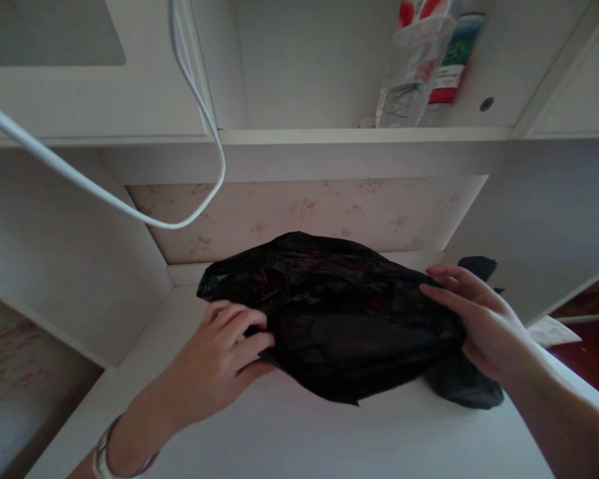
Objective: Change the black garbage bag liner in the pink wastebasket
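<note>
Black bag (339, 319): a bulging black plastic bag lying on the white table (299, 432), pushed up near the back wall under the shelf; it sits between the two hands.
Left hand (214, 366): rests against the bag's left end, fingers (239, 322) curled and pinching a fold of the plastic; a bracelet (102, 456) circles the wrist.
Right hand (474, 319): pressed flat along the bag's right end, fingers (444, 283) stretched out straight and laid over the top, thumb hidden behind the bag, so whether it truly grips is hard to tell.
Loose plastic (464, 386): more dark film spills out below and behind the right hand, touching the table.
White cable (130, 206): hangs in a loop from above, just over the bag's left side, apart from it.
Shelf (359, 136): carries a clear bottle (409, 80) and a printed packet (454, 60), right above the bag.
Paper (554, 329): a slip lies at the table's right edge.
Risk, grip: the film looks thin and slick; the pinched fold could slip or tear if the bag is heavy.
Risk, overhead: lifting the bag high could snag the cable loop or knock the shelf's edge.
Risk, edge: the trailing plastic could drag the paper off the table.
</note>
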Action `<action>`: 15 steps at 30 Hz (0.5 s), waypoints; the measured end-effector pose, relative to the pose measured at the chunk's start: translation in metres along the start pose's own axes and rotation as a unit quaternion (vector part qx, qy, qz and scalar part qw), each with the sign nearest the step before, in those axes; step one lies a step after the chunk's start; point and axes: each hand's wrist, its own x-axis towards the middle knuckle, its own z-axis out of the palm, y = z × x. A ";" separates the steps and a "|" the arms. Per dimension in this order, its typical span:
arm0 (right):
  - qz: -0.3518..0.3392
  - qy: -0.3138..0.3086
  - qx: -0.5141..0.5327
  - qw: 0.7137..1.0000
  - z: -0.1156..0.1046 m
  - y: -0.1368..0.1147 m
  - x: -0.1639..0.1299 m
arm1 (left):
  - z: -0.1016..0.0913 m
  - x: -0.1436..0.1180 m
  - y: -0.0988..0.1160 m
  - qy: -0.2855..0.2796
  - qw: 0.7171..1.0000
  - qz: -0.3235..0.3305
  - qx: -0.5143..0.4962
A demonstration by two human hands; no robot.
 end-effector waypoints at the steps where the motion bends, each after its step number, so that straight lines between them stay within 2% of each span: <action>1: -0.019 0.014 -0.019 1.000 -0.006 0.010 0.001 | 0.006 -0.006 0.002 0.010 1.000 -0.002 -0.004; 4: -0.048 0.009 -0.078 0.996 -0.021 0.042 0.009 | 0.026 -0.027 0.001 0.005 1.000 -0.006 -0.028; 7: -0.062 -0.017 -0.127 0.990 -0.028 0.074 0.022 | 0.048 -0.041 -0.011 -0.059 0.994 -0.047 -0.078; 11: -0.078 -0.034 -0.179 0.980 -0.018 0.108 0.041 | 0.079 -0.043 -0.032 -0.142 0.965 -0.139 -0.169; 15: -0.058 -0.056 -0.177 0.981 -0.002 0.121 0.050 | 0.100 -0.040 -0.039 -0.163 0.953 -0.203 -0.156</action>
